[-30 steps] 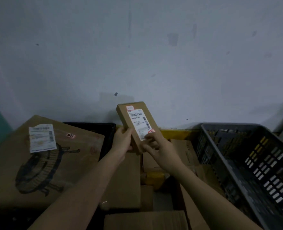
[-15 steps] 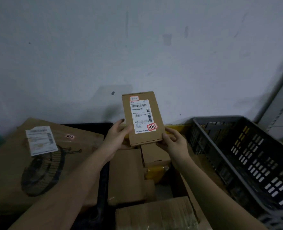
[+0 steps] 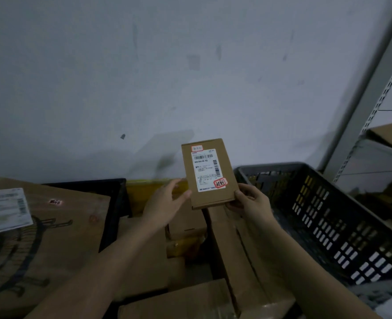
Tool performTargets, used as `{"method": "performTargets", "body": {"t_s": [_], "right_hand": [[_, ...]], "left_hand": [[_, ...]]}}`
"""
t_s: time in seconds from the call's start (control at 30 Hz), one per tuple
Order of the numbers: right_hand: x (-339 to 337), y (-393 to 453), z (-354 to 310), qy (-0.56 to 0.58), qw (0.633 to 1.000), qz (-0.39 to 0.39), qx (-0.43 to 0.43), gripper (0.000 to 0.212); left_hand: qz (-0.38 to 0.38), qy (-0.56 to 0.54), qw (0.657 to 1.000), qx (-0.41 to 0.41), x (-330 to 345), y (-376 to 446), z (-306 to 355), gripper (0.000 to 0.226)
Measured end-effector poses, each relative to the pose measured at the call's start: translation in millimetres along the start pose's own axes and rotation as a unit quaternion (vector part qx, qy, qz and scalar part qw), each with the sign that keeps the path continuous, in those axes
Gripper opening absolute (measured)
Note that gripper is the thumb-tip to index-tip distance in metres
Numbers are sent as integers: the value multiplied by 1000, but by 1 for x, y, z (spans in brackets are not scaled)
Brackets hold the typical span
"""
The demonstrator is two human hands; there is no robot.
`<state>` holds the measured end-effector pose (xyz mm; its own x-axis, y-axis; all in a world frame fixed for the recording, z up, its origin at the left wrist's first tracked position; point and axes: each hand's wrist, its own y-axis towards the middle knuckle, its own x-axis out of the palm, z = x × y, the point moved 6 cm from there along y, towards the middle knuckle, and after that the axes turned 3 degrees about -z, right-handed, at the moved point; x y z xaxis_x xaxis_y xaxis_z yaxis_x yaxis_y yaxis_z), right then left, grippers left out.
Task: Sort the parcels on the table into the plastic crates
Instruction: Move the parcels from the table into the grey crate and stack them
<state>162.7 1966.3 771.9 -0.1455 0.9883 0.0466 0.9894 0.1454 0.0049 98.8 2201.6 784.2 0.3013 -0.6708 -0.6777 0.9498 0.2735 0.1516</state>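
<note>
Left of my hands lies the big carton (image 3: 45,236); right of them stands the dark crate (image 3: 328,217). Between, upright above the heaped parcels, is the small parcel (image 3: 210,173). My right hand (image 3: 250,200) pinches its lower corner; my left hand (image 3: 167,201) rests open, thumb touching its edge. I judge I'm reading its label (image 3: 207,170); next, pick a crate.

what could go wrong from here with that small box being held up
The right hand pinches the box only at its lower corner, and the left hand is open beside it, so it could tip or slip onto the parcels below. The light is dim, so the label might be misread and the box dropped into the wrong crate.
</note>
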Motion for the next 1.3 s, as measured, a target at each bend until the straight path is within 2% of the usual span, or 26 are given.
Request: {"method": "performTargets", "body": {"t_s": [0.1, 0.23, 0.37, 0.53, 0.67, 0.8, 0.93, 1.0, 1.17, 1.3], "right_hand": [[-39, 19, 3, 13, 1000, 8, 13, 24], [-93, 47, 12, 37, 999, -1, 33, 23], [-165, 74, 17, 48, 998, 6, 45, 23], [-252, 105, 36, 37, 994, 42, 89, 21], [-293, 124, 72, 12, 989, 40, 141, 14], [-298, 142, 118, -17, 976, 22, 215, 17], [-281, 156, 155, -72, 960, -18, 271, 21], [-270, 160, 171, -95, 951, -25, 293, 18], [-247, 167, 210, -107, 933, -41, 342, 33], [-232, 171, 239, -118, 928, -31, 353, 34]], "left_hand": [[8, 75, 997, 8, 28, 6, 20, 56], [18, 116, 993, -16, 76, 20, 47, 59], [-8, 165, 986, -30, 139, 35, 80, 62], [-13, 102, 993, -55, 214, 53, 123, 57], [-29, 79, 993, -84, 268, 52, 137, 51], [-44, 57, 988, -139, 295, 60, 132, 72], [-29, -34, 985, -167, 298, 72, 133, 88], [-27, -49, 982, -183, 298, 72, 130, 90], [-7, -96, 980, -174, 302, 72, 119, 90], [7, -104, 980, -172, 303, 73, 119, 90]]}}
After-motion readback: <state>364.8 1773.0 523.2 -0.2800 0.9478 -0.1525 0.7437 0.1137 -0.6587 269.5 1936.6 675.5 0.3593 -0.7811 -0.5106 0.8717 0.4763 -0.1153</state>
